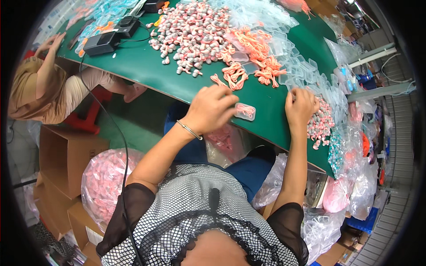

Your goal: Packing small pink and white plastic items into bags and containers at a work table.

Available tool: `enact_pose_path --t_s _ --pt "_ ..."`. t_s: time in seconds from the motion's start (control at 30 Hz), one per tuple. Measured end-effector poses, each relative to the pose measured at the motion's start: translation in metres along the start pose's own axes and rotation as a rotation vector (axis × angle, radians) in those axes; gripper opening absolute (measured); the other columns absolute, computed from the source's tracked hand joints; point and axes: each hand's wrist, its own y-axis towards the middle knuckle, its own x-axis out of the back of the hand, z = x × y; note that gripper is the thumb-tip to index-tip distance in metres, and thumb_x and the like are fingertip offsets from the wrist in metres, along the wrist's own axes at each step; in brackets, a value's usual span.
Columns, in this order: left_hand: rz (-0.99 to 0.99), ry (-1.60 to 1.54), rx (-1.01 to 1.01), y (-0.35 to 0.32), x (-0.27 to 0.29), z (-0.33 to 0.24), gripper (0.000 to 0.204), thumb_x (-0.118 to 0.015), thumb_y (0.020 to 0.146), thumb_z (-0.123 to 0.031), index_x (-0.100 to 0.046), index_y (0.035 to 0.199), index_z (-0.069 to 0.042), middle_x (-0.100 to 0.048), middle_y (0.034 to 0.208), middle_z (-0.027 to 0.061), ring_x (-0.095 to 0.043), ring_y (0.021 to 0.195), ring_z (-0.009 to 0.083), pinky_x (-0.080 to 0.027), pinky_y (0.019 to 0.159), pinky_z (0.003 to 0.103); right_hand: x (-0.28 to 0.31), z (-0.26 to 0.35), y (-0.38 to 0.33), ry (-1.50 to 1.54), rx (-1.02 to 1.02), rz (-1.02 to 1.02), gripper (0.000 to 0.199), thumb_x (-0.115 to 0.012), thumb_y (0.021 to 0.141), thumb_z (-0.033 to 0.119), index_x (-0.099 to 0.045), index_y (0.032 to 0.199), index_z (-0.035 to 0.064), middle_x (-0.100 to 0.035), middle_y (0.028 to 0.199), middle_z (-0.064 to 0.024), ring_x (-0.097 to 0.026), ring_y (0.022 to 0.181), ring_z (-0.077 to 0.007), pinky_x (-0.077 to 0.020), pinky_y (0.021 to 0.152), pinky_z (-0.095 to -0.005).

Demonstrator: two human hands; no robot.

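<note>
A small clear plastic box with a coil of orange-pink cord inside lies near the table's front edge. Beside its left side is my left hand, fingers bent and somewhat apart, with nothing visible in them. My right hand is curled at the right, over the edge of the clear plastic boxes and next to a pile of pink-and-grey beads. Its fingertips are drawn in, and whatever they hold is hidden. Bundles of orange cord lie just beyond my left hand.
A large heap of pink-and-grey pieces covers the back of the green table. Clear boxes spread along the right. A black power adapter trails a cable past my left arm. Another person sits at the left.
</note>
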Motion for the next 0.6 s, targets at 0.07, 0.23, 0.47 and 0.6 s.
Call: enact_pose_path --t_s 0.07,0.23,0.47,0.6 --pt "-0.1 0.101 0.114 -0.003 0.008 0.015 0.023 -0.074 0.078 -0.011 -0.069 0.1 -0.009 -0.064 0.092 0.0099 -0.063 0.086 0.03 -0.05 0.073 0.041 0.016 0.014 -0.015 0.118 0.065 0.01 0.009 -0.07 0.08 0.013 -0.065 0.088 0.0119 -0.065 0.09 -0.0037 -0.058 0.096 -0.0236 -0.0326 0.096 -0.0475" --pt "-0.171 0.335 0.324 0.009 0.027 0.036 0.018 -0.071 0.08 -0.01 -0.07 0.099 -0.01 -0.063 0.091 0.0079 -0.063 0.087 0.029 -0.049 0.075 0.041 0.046 0.04 -0.046 0.376 0.203 0.142 0.011 -0.072 0.08 0.012 -0.063 0.087 0.0099 -0.064 0.091 -0.0047 -0.06 0.095 -0.0238 -0.0332 0.097 -0.0464" --pt "-0.097 0.526 0.401 0.009 0.024 0.045 0.019 -0.071 0.081 -0.014 -0.07 0.1 -0.012 -0.064 0.087 0.0079 -0.065 0.083 0.0296 -0.049 0.074 0.043 0.049 0.039 -0.055 0.436 0.173 0.136 0.015 -0.072 0.08 0.012 -0.065 0.093 0.0095 -0.064 0.095 -0.0042 -0.06 0.096 -0.0233 -0.0339 0.098 -0.0445" --pt "-0.185 0.368 0.358 0.005 0.02 0.043 0.013 -0.066 0.083 -0.009 -0.068 0.095 -0.008 -0.065 0.087 0.0107 -0.066 0.08 0.0314 -0.051 0.07 0.043 0.04 0.011 -0.049 0.401 0.045 0.051 0.014 -0.07 0.081 0.011 -0.067 0.094 0.0105 -0.066 0.095 -0.0045 -0.06 0.096 -0.0241 -0.0347 0.096 -0.0433"
